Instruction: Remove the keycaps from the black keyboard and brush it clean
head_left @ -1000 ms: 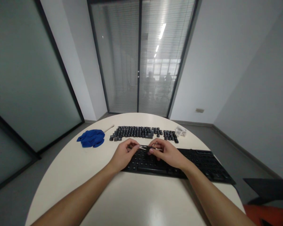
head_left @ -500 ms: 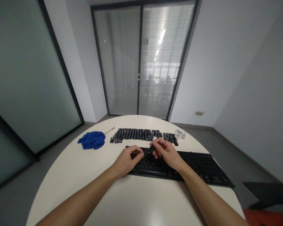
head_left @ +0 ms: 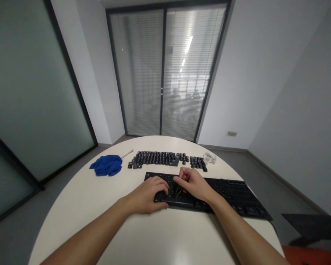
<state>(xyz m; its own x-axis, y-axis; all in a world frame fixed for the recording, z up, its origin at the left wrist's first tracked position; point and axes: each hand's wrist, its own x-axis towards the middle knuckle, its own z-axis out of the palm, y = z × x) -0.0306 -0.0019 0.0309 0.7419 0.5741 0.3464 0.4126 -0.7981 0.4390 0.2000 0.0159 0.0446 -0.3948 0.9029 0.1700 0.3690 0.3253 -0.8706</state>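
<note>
At the near right, a chair (head_left: 313, 254) with a red seat and a black armrest stands just beyond the edge of the pale, rounded desk (head_left: 154, 235). Two bare forearms reach in over the desk from the near side. The left hand (head_left: 147, 195) rests on the left end of a black keyboard (head_left: 231, 195), its fingers bent over the top and its thumb apart from them along the near edge, with no loose item visible in its grip. The right hand (head_left: 193, 184), fingers pinched together, holds a thin wire tool (head_left: 177, 194) whose ends point down at the keyboard, just right of the left fingers; whether they touch it is too small to tell. The keyboard lies at a slant across the desk, reaching toward the right edge.

Farther off to the left, a crumpled blue cloth (head_left: 107, 165) lies beside a slim, pale stick (head_left: 127, 153). Beyond the keyboard, loose black keycaps (head_left: 160, 158) sit in rows, with clear plastic packaging (head_left: 209, 158) near their right end. Behind the desk stands a dark-framed glass partition (head_left: 138, 92) with blinds.
</note>
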